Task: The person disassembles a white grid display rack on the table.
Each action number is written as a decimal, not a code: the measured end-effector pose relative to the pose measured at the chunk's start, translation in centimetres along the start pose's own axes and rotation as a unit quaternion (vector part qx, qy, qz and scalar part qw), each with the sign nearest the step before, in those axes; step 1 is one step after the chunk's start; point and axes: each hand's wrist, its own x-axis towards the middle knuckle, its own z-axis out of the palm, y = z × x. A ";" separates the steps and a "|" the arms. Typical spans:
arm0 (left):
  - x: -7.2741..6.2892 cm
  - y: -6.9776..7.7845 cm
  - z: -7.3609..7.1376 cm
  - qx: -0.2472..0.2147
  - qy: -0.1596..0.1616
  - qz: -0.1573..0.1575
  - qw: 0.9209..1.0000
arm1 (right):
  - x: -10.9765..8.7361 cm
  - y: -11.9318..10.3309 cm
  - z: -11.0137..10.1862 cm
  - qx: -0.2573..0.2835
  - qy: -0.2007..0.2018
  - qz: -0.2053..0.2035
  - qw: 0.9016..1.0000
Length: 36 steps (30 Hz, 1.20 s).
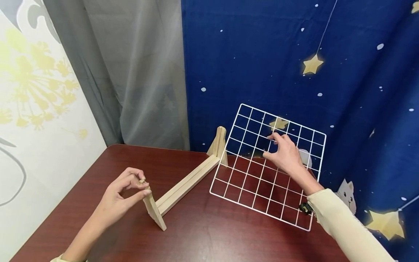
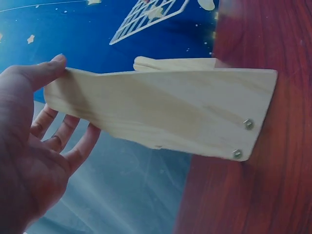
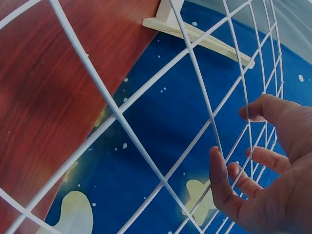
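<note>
The wooden stand has a long crossbar (image 1: 188,183) on the table, joining two upright end boards. In the head view my left hand (image 1: 119,191) pinches the top of the near end board (image 1: 154,211). From the left wrist, this board (image 2: 161,109) shows two metal fasteners near its base. The far end board (image 1: 217,143) stands at the other end. My right hand (image 1: 284,153) holds a white wire grid panel (image 1: 242,183), tilted beside the stand. In the right wrist view the fingers (image 3: 275,112) reach among the grid's wires (image 3: 141,156).
A dark red-brown wooden table (image 1: 196,240) lies beneath. Behind it hang a blue star-patterned curtain (image 1: 262,54) and a grey curtain (image 1: 150,72). At left is a white wall (image 1: 36,153) with yellow flower print. A small black device (image 1: 306,208) sits at the right wrist.
</note>
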 end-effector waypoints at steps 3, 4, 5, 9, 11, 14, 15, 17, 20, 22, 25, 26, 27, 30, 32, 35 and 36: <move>-0.2 0.6 -0.3 0.006 -0.017 -0.003 1.000 | -0.1 0.0 0.5 -0.003 -0.010 -0.001 1.000; -0.3 0.7 -0.4 0.005 -0.024 -0.003 1.000 | -0.1 0.0 0.7 -0.004 -0.014 -0.001 1.000; -0.4 0.9 -0.4 0.001 -0.032 -0.004 0.999 | -0.2 0.0 0.9 -0.006 -0.018 0.000 1.000; -0.8 1.5 -0.5 -0.027 -0.056 0.007 0.998 | -0.3 -0.1 1.5 -0.014 -0.030 -0.001 0.999; -1.0 1.6 -0.5 -0.038 -0.060 0.024 0.997 | -0.3 -0.4 1.8 -0.017 -0.034 -0.003 0.999; -1.2 1.7 -0.3 -0.051 -0.057 0.055 0.996 | -0.3 -0.7 2.3 -0.018 -0.039 -0.010 0.999; -1.3 1.7 -0.2 -0.055 -0.057 0.065 0.995 | -0.3 -0.8 2.4 -0.018 -0.042 -0.012 0.999; -1.4 1.8 0.0 -0.060 -0.060 0.077 0.993 | -0.4 -1.0 2.7 -0.019 -0.050 -0.014 0.998; -1.7 2.1 0.4 -0.070 -0.072 0.089 0.991 | -0.6 -1.2 3.3 -0.022 -0.068 -0.016 0.997; -1.8 2.5 0.6 -0.071 -0.080 0.093 0.990 | -0.7 -1.3 3.6 -0.026 -0.082 -0.017 0.996; -2.0 3.1 1.0 -0.066 -0.091 0.098 0.989 | -0.9 -1.6 4.1 -0.030 -0.099 -0.019 0.994; -2.0 3.3 1.1 -0.064 -0.095 0.099 0.988 | -1.0 -1.7 4.3 -0.032 -0.104 -0.020 0.994; -2.1 3.4 1.2 -0.063 -0.098 0.102 0.988 | -1.0 -1.8 4.5 -0.032 -0.109 -0.021 0.993; -2.2 3.8 1.6 -0.064 -0.106 0.105 0.987 | -1.3 -2.1 5.2 -0.032 -0.120 -0.028 0.992; -2.2 4.0 1.7 -0.069 -0.109 0.102 0.986 | -1.6 -2.2 5.8 -0.031 -0.124 -0.030 0.991; -2.3 4.2 1.9 -0.065 -0.109 0.098 0.987 | -1.8 -2.3 6.4 -0.031 -0.130 -0.031 0.990; -2.3 4.3 1.9 -0.064 -0.107 0.098 0.987 | -1.9 -2.4 6.6 -0.030 -0.133 -0.032 0.990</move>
